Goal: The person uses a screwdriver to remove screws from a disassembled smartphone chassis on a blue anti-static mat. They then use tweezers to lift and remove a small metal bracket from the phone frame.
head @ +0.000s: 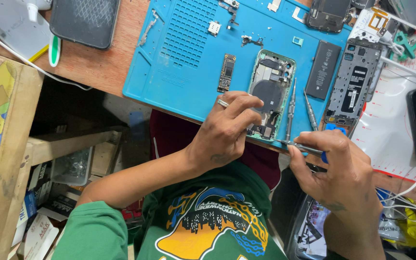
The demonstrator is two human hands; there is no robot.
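Far to your left, off the mat, one dark phone (pixel 84 20) lies face-down on the wooden table (pixel 99 65). Next comes the blue repair mat (pixel 179 72), and near its middle one narrow logic board (pixel 226 72) lies flat, just beside the work.

Your left hand (pixel 227 132), ring on one finger, rests curled over the lower left edge of the opened phone housing (pixel 271 91), fingers pressing it down against the mat's near edge. It steadies the housing rather than lifting it. The housing lies flat near the front of the mat, back shell down, insides up, green-rimmed, with a round dark coil in the centre. Judge it light but stiff at the frame and delicate inside: thin flex cables and small connectors sit exposed, so hold it by the metal rim and bottom corner, as you do, and keep your fingertips off the coil and the connectors.

To the right of the housing, two slim screwdrivers (pixel 291 108) lie on the mat, tips pointing away from you. Beyond them sits one black battery (pixel 322 70), flat and loose; treat it as soft and puncture-prone. Further right, a second opened phone frame (pixel 353 86), grey, lies partly off the mat.

Your right hand (pixel 343 168) is closed around a third, blue-capped screwdriver (pixel 309 148), pinched between thumb and forefingers, its tip reaching left to the housing's lower right corner. The handle looks smooth, so grip it firmly.
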